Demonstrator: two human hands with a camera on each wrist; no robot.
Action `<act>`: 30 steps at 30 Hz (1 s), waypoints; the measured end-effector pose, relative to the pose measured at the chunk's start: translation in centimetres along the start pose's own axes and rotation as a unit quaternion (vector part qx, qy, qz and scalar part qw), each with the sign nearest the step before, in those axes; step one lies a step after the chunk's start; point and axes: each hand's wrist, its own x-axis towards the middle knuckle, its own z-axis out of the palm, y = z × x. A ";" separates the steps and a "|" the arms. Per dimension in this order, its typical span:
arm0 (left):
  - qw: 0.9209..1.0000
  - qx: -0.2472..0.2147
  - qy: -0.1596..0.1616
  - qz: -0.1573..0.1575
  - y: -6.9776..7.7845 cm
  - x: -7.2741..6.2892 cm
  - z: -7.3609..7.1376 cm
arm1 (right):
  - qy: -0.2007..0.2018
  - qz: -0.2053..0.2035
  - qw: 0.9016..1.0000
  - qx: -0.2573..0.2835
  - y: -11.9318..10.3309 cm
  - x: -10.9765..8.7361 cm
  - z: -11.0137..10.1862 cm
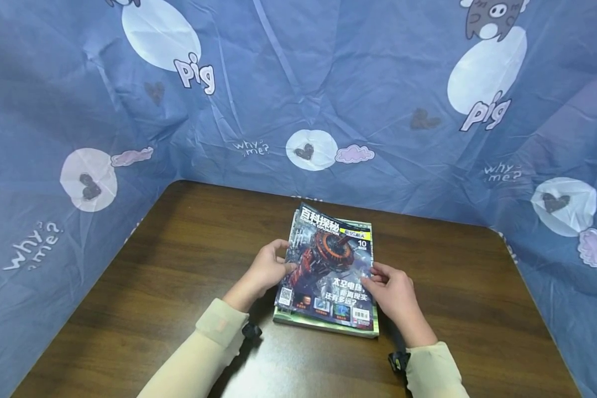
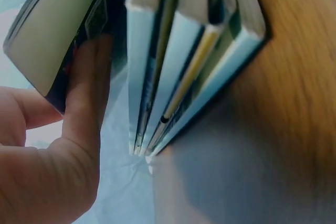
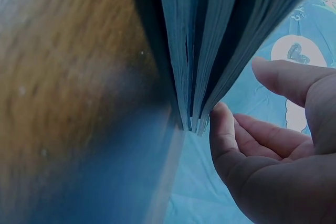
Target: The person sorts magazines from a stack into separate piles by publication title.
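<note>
A magazine with a dark space picture and a red-orange machine on its cover lies slightly askew on a stack of books or magazines. My left hand pinches its left edge, thumb on the cover. In the left wrist view, fingers reach under the raised edge of this magazine, which stands apart from the stack below. My right hand holds the right edge, its thumb over the cover. In the right wrist view a fingertip meets the side of the stack.
The stack rests on a brown wooden table with rounded far corners. A blue printed cloth hangs behind the table and along both sides. Black straps with small devices are on both wrists.
</note>
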 end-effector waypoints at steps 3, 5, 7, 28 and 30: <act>0.999 -0.051 -0.009 -0.013 0.1 0.0 -0.1 | -0.002 0.009 1.000 0.004 0.0 0.0 -0.1; 0.996 -0.081 -0.013 -0.022 0.1 -0.1 -0.2 | -0.005 0.015 1.000 0.007 0.0 -0.1 -0.2; 0.995 -0.095 -0.012 -0.025 0.1 -0.2 -0.4 | -0.008 0.017 1.000 0.012 0.0 -0.1 -0.3; 0.984 -0.179 -0.021 -0.019 0.4 -1.1 -3.8 | -0.121 0.018 0.976 0.180 -1.7 0.6 -0.6; 0.983 -0.181 -0.019 -0.018 0.5 -1.1 -4.2 | -0.127 0.013 0.972 0.195 -1.9 0.8 -0.4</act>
